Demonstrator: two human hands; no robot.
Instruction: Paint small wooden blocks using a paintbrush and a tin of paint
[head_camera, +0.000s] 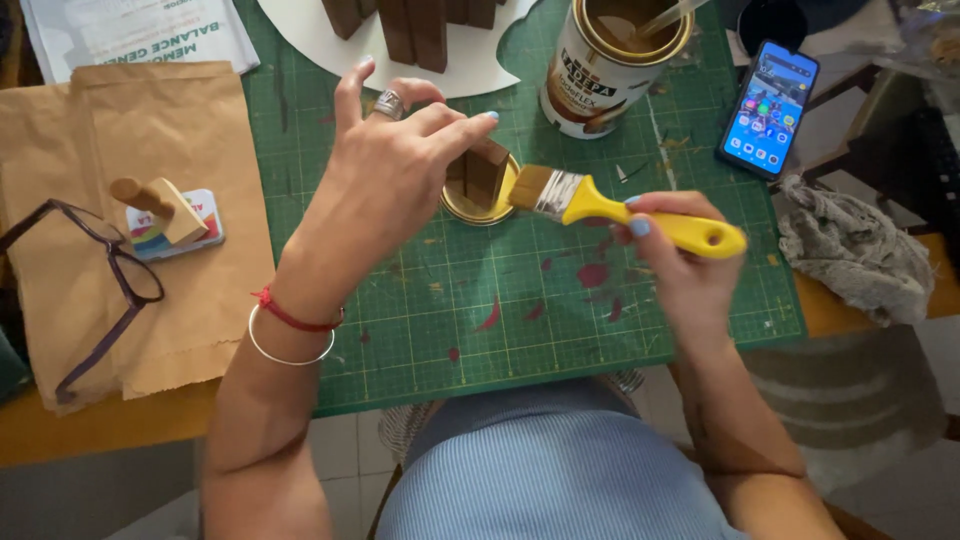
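Fingertips of the left hand (385, 175) pinch a brown wooden block (486, 170) upright on a gold can lid (478, 207) mid-mat. Right hand (680, 250) is wrapped around a yellow-handled brush (600, 205), bristles touching the block. Open green cutting mat (560, 310) lies toward the near edge; the paint can (610, 60) stands just behind.

block (487, 170) on lid (480, 205) on mat (560, 300), can (600, 70) behind, phone (768, 108) right, glasses (95, 290) left
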